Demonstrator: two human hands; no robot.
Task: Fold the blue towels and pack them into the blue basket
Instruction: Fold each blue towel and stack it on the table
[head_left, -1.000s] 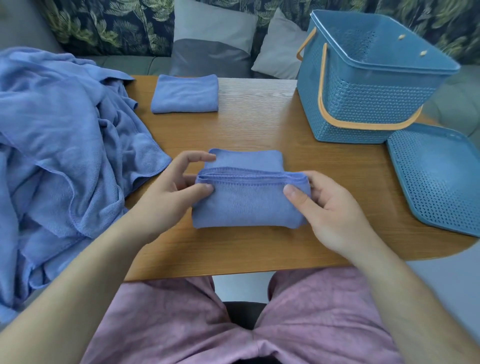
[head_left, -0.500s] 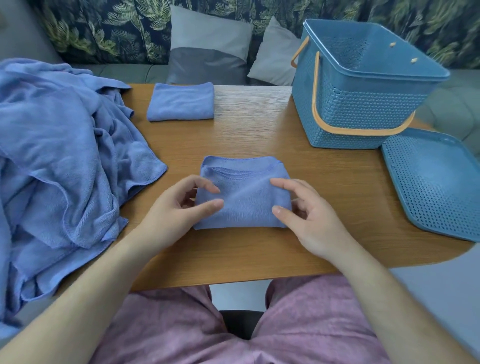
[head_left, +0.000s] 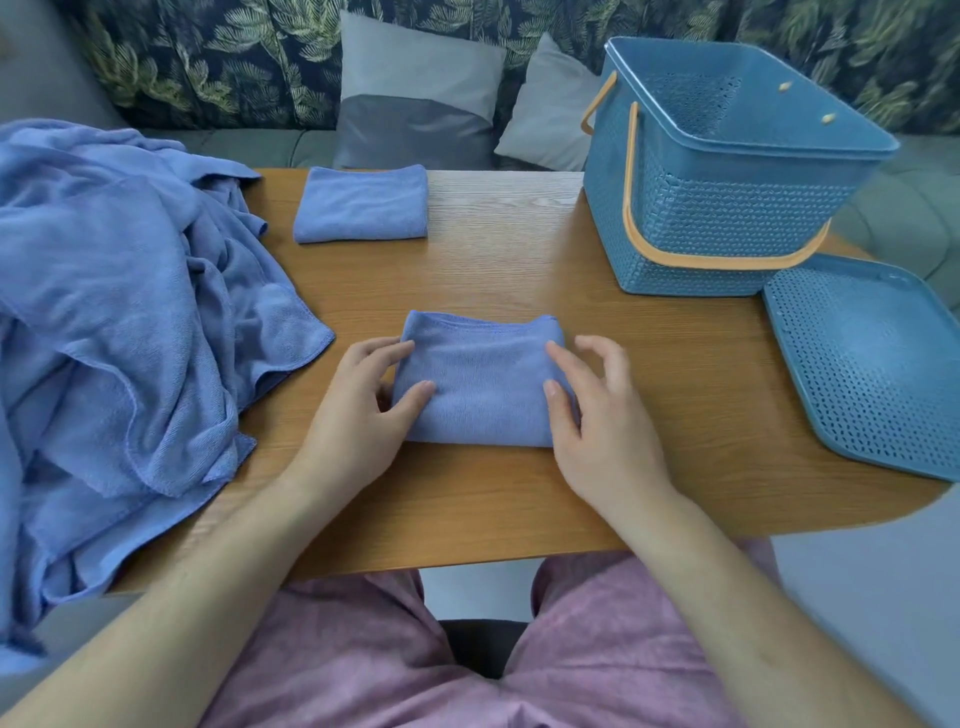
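Your folded blue towel (head_left: 480, 382) lies flat in the middle of the wooden table (head_left: 519, 270), and both hands are on it. Your left hand (head_left: 358, 415) rests loosely curved at its left edge, thumb on top. Your right hand (head_left: 602, 421) touches the right edge with thumb and forefinger, the other fingers spread apart. A second folded towel (head_left: 361, 203) sits at the far side, unfolded towels (head_left: 114, 312) are heaped on your left, and the blue basket (head_left: 727, 218) stands open on your right, its lid (head_left: 872, 369) flat beside it

wood table (head_left: 493, 270) | grey sofa (head_left: 249, 148) | cushions (head_left: 415, 104) | leaf-print backrest (head_left: 208, 57)
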